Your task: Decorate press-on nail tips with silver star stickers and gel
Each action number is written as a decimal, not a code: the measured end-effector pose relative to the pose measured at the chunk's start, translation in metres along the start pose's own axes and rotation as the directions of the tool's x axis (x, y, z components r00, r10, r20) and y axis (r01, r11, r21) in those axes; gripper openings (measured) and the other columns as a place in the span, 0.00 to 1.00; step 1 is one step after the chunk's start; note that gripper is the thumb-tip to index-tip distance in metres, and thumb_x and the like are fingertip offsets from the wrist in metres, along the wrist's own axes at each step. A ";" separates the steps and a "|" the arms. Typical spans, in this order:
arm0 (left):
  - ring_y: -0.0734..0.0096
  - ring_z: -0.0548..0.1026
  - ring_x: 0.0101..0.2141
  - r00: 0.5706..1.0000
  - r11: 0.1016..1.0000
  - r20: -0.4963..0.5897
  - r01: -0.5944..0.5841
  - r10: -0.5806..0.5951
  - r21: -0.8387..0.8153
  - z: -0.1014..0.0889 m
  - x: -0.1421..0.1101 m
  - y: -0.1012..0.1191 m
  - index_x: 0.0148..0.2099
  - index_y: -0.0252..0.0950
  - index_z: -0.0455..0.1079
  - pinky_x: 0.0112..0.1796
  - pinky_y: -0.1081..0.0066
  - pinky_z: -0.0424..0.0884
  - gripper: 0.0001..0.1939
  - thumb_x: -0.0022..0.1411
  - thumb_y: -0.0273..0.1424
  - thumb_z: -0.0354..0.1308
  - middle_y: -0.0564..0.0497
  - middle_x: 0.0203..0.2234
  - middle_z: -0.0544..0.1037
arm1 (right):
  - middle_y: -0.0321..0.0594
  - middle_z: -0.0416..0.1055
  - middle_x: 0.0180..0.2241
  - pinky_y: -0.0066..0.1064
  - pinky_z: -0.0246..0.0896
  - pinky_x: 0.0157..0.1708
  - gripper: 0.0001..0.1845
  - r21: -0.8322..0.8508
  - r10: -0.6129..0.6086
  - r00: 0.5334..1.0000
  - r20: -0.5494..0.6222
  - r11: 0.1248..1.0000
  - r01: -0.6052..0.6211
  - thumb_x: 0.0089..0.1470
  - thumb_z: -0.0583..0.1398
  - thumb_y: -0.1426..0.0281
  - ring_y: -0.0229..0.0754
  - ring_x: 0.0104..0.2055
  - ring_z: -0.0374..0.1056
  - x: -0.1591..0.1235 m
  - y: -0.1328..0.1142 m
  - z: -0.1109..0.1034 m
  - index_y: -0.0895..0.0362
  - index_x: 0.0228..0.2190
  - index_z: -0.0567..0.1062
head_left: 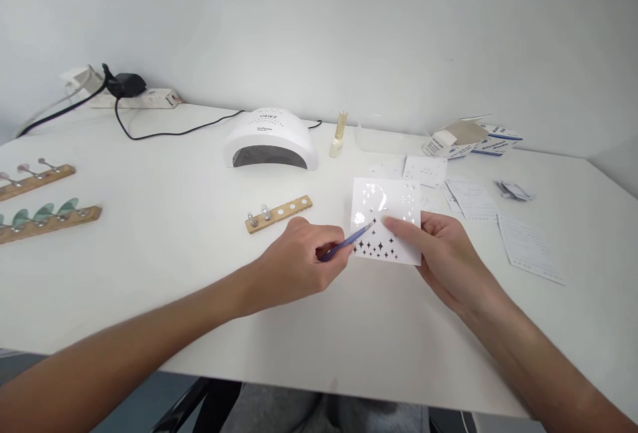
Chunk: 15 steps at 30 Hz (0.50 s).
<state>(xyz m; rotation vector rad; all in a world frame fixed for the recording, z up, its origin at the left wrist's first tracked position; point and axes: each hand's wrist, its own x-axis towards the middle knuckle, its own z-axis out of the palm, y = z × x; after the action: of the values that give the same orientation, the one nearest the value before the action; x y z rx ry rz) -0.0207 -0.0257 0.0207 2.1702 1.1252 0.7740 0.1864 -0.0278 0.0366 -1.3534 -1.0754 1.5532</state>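
Note:
My left hand [316, 254] is closed around a slim blue pointed tool [349, 240]; whether it is tweezers or a pen-like pick I cannot tell. Its tip touches or hovers just over a white sticker sheet [366, 210] printed with shiny silver four-pointed stars. That sheet is pinched at its right side by my right hand [438, 247], thumb on top and fingers behind. Left of the sheet lies a wooden display strip [279, 214] with white round spots, bearing two small clear nail tips on stands [259, 216] at its left end.
A white nail lamp [272, 134] stands at the back beside a nail polish bottle [337, 135]. Wooden strips with green nail tips [50, 220] lie far left. Sticker sheets [471, 199], an opened box [456, 139] and crumpled scraps [516, 190] are on the right. A black cable [174, 133] runs behind.

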 end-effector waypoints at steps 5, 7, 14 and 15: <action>0.83 0.48 0.18 1.000 1.000 0.010 -0.003 0.003 0.005 0.000 0.000 0.001 0.21 0.33 0.55 0.22 0.73 0.49 0.18 0.62 0.30 0.52 0.59 0.14 0.51 | 0.41 0.76 0.27 0.31 0.68 0.31 0.12 0.003 0.020 1.000 -0.011 1.000 -0.020 0.46 0.68 0.62 0.41 0.29 0.72 -0.001 -0.004 0.002 0.58 0.23 0.76; 0.82 0.48 0.18 1.000 1.000 0.007 -0.003 0.003 -0.002 0.000 0.000 0.002 0.21 0.33 0.55 0.22 0.73 0.49 0.18 0.62 0.30 0.52 0.59 0.14 0.51 | 0.42 0.76 0.28 0.33 0.69 0.32 0.12 0.000 0.023 1.000 -0.007 1.000 -0.023 0.46 0.68 0.61 0.42 0.29 0.72 -0.001 -0.005 0.003 0.57 0.24 0.77; 0.82 0.48 0.18 1.000 0.999 0.015 0.020 -0.020 -0.047 -0.001 0.001 0.001 0.20 0.34 0.53 0.20 0.73 0.47 0.19 0.61 0.30 0.52 0.58 0.14 0.50 | 0.42 0.77 0.29 0.34 0.70 0.33 0.10 0.023 0.005 1.000 0.012 1.000 -0.005 0.47 0.67 0.62 0.43 0.31 0.73 0.001 0.000 -0.001 0.57 0.27 0.78; 0.82 0.47 0.18 1.000 0.998 0.016 0.026 -0.025 -0.053 -0.001 0.000 0.000 0.20 0.34 0.52 0.20 0.73 0.47 0.19 0.61 0.30 0.52 0.58 0.14 0.50 | 0.42 0.77 0.30 0.34 0.70 0.34 0.10 0.025 0.005 1.000 0.019 1.000 -0.005 0.47 0.67 0.62 0.43 0.31 0.73 0.001 0.001 -0.002 0.57 0.27 0.78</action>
<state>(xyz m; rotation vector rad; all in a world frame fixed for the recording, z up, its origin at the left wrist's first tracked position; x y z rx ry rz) -0.0208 -0.0253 0.0217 2.1103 1.1103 0.7659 0.1879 -0.0271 0.0358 -1.3284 -1.0613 1.5807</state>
